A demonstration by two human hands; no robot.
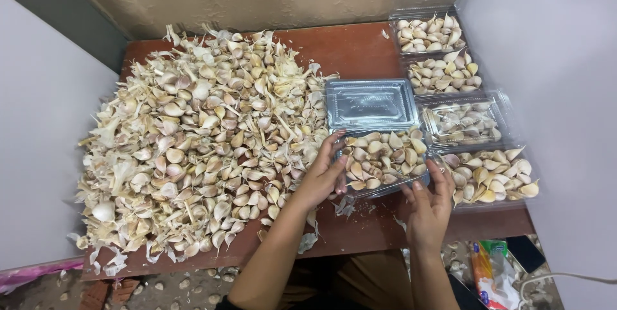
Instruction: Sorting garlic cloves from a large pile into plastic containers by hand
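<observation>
A: Status on the head view?

B: Both hands on the open clear clamshell box (384, 159) at the front of the worktop (360, 50). It's full of garlic cloves (385, 156); its empty lid (371, 103) lies flat behind it, hinged open.

A: Grips?

B: Left hand (324, 172) cups the box's left edge, fingers curled round the rim, a loose hold. Right hand (430, 201) is at the front right corner, fingers spread, fingertips (437, 170) touching the wall. Neither pinches a clove as far as I can see.

A: Surroundings?

B: Big heap of loose cloves and papery skins (199, 136) just left of the box, almost touching it. Four more boxes in a column on the right: two open and filled at the back (429, 32) (445, 72), one closed (464, 120), one filled at the near edge (491, 175), which is right beside the right hand.

A: Advice for the step in hand?

B: My read: cloves mound near rim height, so I'd level them first, else the lid may not seat. Keep the left hand bracing the base while the lid folds over. Watch that stray skins don't catch in the seam.
</observation>
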